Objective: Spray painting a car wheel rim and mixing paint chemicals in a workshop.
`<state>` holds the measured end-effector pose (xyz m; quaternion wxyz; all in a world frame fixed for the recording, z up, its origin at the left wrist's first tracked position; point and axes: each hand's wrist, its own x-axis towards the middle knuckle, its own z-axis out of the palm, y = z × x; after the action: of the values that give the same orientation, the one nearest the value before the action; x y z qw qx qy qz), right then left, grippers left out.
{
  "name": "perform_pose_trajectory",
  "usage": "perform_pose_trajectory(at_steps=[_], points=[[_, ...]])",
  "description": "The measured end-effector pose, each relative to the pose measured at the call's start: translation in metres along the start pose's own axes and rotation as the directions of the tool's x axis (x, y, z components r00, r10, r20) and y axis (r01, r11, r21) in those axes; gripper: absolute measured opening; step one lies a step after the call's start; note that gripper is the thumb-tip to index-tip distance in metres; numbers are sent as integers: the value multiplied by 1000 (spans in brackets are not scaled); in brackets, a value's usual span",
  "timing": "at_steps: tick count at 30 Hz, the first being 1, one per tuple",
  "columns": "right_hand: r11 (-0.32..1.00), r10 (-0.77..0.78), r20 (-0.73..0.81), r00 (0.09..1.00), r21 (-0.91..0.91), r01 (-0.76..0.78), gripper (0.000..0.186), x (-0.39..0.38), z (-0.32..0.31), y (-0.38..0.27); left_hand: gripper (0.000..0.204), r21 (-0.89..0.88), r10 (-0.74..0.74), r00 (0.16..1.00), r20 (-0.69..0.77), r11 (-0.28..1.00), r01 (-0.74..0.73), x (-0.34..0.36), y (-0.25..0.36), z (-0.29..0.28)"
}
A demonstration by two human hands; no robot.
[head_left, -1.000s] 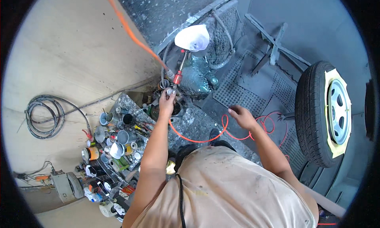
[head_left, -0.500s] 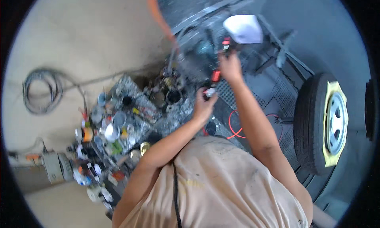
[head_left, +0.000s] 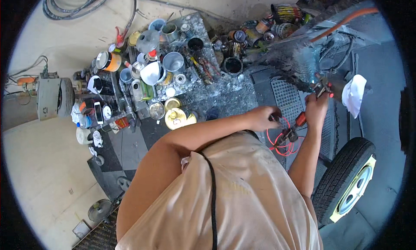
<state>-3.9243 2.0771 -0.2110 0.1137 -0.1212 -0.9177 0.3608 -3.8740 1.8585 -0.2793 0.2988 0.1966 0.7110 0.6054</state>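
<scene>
Right hand [head_left: 315, 107] clenched on spray gun [head_left: 324, 86] beside white cup [head_left: 354, 94]; left hand [head_left: 263, 118] gripping red hose [head_left: 284, 139] below gun.

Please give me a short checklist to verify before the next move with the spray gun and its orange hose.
1. Right hand grips the spray gun: ok.
2. Left hand is at the orange coiled hose: ok.
3. Hose fitting fully joined: cannot tell.
4. White cup on the gun sits upright: cannot tell.
5. Paint cans stand apart from both hands: ok.
</scene>
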Motion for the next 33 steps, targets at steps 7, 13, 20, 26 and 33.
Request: perform_pose_trajectory(at_steps=[7, 13, 20, 26, 33], points=[[975, 65, 428, 902, -221, 35, 26, -94, 69, -31, 33, 23, -145, 941, -307, 987, 159, -99, -64, -85], [950, -35, 632, 774, -220, 223, 29, -136, 106, -6, 31, 198, -265, 839, -476, 897, 396, -198, -147, -148], [895, -185, 676, 713, -184, 407, 30, -147, 117, 8, 28, 361, -379, 838, -392, 775, 519, -320, -204, -201], [844, -345, 673, 654, -82, 530, 26, -155, 123, 11, 18, 194, -147, 489, -860, 793, 578, -293, -103, -262], [868, -250, 719, 648, -130, 479, 24, -159, 147, -10, 21, 697, 553, 730, -402, 702, -147, -190, 13, -177]])
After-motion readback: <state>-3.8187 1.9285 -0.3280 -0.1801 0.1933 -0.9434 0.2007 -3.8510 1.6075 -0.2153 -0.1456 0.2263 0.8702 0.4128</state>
